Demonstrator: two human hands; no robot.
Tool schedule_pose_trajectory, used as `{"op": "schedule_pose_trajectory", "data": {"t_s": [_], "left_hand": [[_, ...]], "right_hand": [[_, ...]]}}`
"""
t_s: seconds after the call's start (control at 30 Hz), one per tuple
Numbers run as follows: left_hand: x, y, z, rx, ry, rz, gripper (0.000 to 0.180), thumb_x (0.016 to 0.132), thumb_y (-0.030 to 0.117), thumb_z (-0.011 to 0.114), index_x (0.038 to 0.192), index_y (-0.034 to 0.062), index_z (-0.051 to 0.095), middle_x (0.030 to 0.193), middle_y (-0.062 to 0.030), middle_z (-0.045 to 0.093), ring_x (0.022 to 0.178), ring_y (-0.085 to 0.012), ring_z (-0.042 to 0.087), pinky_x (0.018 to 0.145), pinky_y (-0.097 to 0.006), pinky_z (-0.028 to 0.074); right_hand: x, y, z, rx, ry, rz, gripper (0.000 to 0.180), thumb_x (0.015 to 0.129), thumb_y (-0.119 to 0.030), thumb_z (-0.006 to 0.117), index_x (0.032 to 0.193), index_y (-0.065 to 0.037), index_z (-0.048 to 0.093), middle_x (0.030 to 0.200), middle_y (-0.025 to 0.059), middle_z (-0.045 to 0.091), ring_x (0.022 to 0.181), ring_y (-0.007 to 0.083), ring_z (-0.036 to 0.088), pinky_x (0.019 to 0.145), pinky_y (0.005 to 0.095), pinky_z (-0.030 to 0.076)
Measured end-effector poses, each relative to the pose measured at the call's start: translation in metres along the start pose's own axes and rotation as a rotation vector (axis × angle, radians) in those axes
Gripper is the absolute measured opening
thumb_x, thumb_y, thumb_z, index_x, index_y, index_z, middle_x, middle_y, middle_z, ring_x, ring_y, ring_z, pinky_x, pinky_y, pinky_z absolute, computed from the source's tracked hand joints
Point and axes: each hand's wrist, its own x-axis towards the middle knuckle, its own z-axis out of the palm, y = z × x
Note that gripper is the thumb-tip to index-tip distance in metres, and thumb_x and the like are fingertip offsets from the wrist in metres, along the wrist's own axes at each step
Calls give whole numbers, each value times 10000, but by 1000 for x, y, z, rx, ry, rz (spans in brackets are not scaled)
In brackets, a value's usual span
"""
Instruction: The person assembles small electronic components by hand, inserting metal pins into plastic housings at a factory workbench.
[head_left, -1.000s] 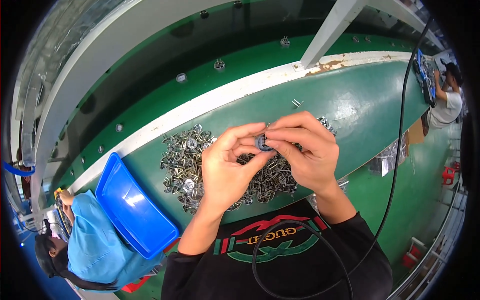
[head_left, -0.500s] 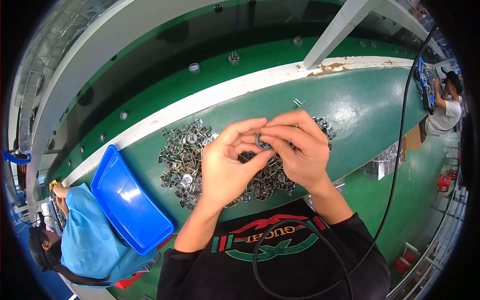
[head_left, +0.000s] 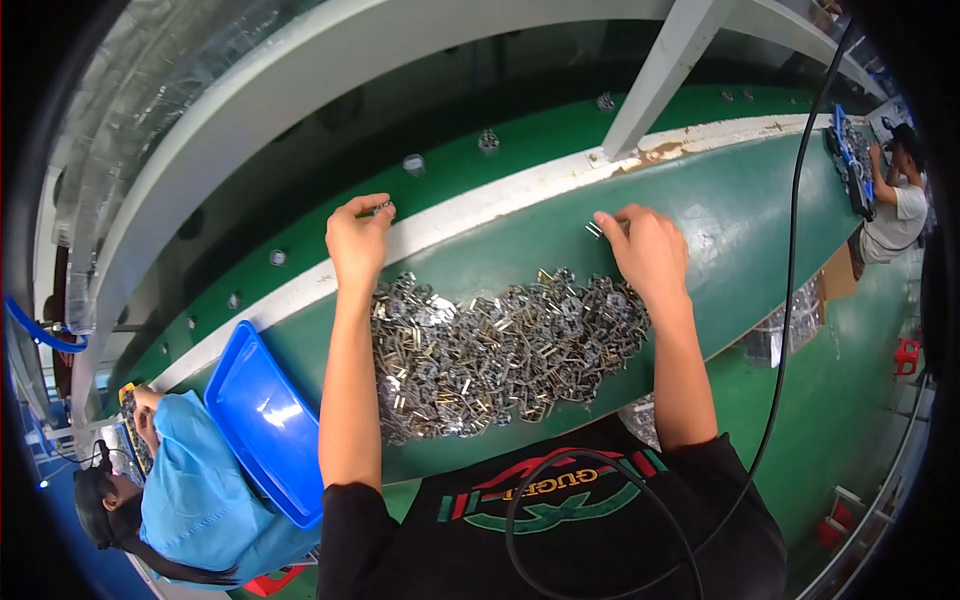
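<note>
A wide heap of small shiny metal parts [head_left: 500, 350] lies on the green bench [head_left: 750, 230] in front of me. My left hand [head_left: 357, 240] is stretched out over the white strip [head_left: 480, 205] beyond the heap, with a small metal part [head_left: 384, 208] pinched in its fingertips. My right hand [head_left: 648, 250] reaches to the far right end of the heap, fingers curled down on a small loose metal part [head_left: 594, 229] on the green surface.
A blue plastic tray [head_left: 265, 420] sits at the bench's left end. A person in a blue top [head_left: 190, 500] works at lower left, another in white [head_left: 895, 210] at far right. A white post [head_left: 655, 75] rises behind. A black cable [head_left: 790, 330] hangs at right.
Both hands were together over the heap, working one small part. They have separated: the left moved out to the white strip with a part, the right reached to the far right.
</note>
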Motion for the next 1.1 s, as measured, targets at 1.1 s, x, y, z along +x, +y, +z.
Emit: {"op": "schedule_pose_trajectory", "data": {"t_s": [1.1], "left_hand": [[-144,89,-5,-662,-490,117,430,767,-136,736,1182,-57,655,987,-97,611,811,-126,670,764,-241,591]], "right_hand": [[-48,-69,-29,907,70,-629,159,773,58,719,917,7,677,912,97,623,770,217,620,635,305,497]]}}
